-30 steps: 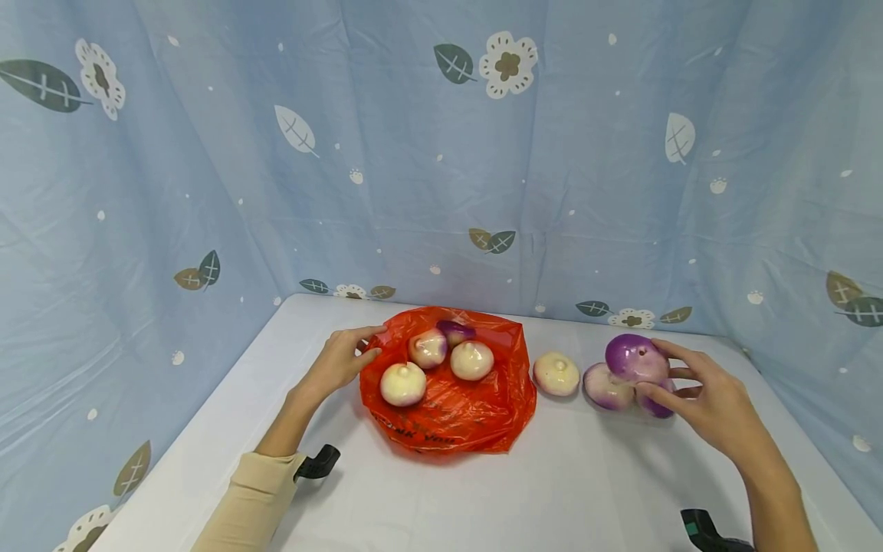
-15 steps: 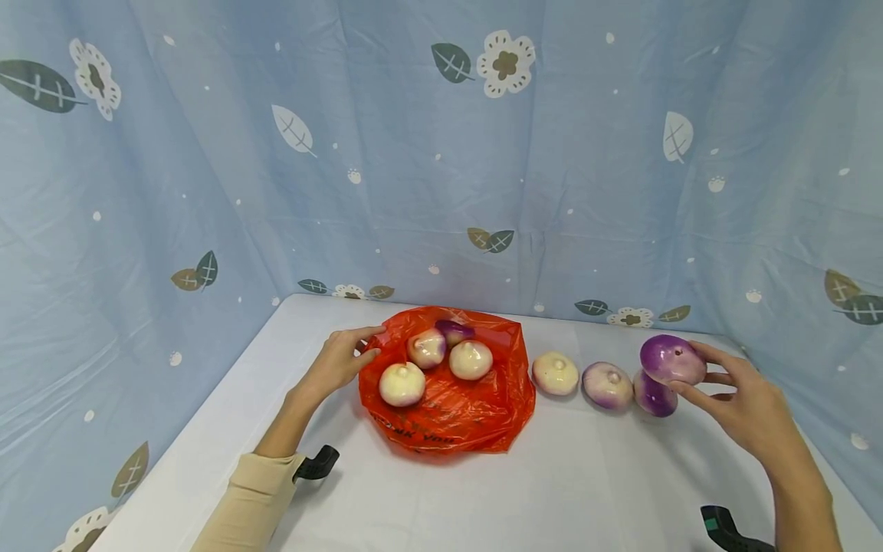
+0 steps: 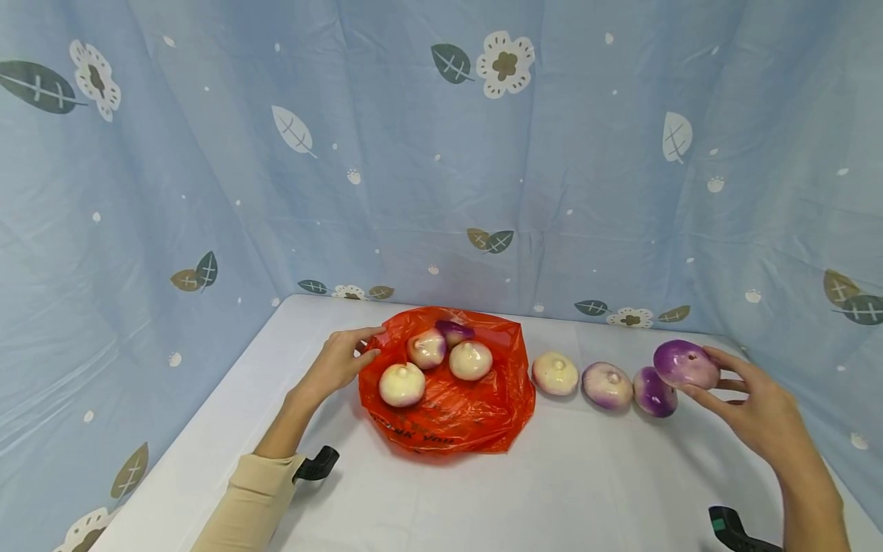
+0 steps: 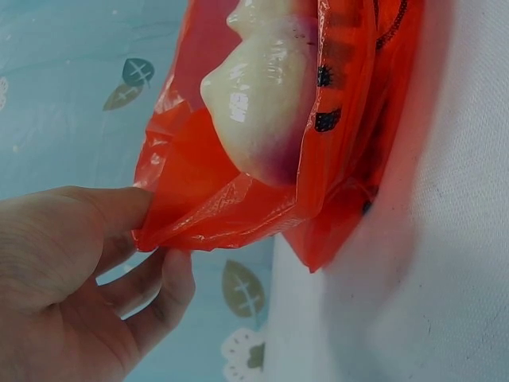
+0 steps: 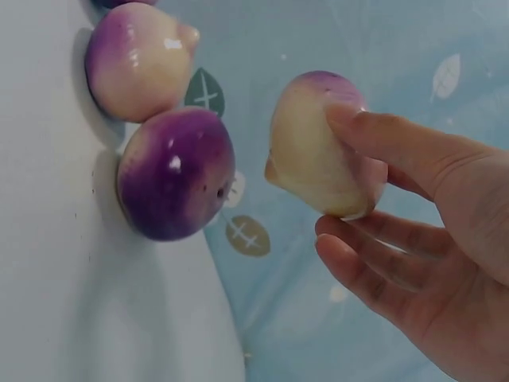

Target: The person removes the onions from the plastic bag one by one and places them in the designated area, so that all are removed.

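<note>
My right fingers (image 5: 390, 137) hold a glossy purple-and-cream onion (image 3: 683, 363) above the table (image 3: 538, 483); three onions (image 3: 607, 386) line up beside the red bag (image 3: 476, 418) my left fingers (image 4: 123, 208) pinch, four onions (image 3: 403, 385) inside.

The left hand (image 4: 71, 278) pinches the edge of a red plastic bag (image 4: 195, 179) with black print (image 4: 327, 121). In it, 1 glossy pale bulb (image 4: 262, 99) with a purple flank shows beside a 2nd, partly cropped bulb (image 4: 269, 14). A blue leaf-printed curtain (image 4: 67, 143) hangs behind; a white tabletop (image 4: 453, 239) lies right.
</note>
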Available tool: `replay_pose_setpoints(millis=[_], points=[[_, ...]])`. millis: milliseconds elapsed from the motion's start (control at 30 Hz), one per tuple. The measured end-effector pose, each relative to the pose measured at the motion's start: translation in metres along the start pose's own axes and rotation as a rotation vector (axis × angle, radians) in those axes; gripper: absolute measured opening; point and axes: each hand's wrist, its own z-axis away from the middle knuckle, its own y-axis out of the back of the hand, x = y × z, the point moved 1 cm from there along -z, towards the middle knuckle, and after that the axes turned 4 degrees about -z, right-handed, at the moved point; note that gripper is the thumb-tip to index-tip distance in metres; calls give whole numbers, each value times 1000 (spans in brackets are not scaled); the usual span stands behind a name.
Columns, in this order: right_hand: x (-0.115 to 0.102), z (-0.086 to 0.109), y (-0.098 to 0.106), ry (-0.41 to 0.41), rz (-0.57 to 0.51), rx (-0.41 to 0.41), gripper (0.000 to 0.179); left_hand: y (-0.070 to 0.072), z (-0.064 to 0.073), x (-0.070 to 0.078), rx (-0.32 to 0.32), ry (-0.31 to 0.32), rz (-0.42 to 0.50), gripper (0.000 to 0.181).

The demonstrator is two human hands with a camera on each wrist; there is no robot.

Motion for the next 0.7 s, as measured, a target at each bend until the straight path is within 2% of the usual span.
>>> replay_pose_setpoints(millis=[100,333,700], points=[[4,1,1,-24,-4,-15,79,0,0,0,3,-5,-1,40],[16,1,2,-41,41,20,77,0,-1,-1,8,-13,-3,40],[34,3,-1,-113,69,0,78,-1,-1,-2,2,-10,-9,40]])
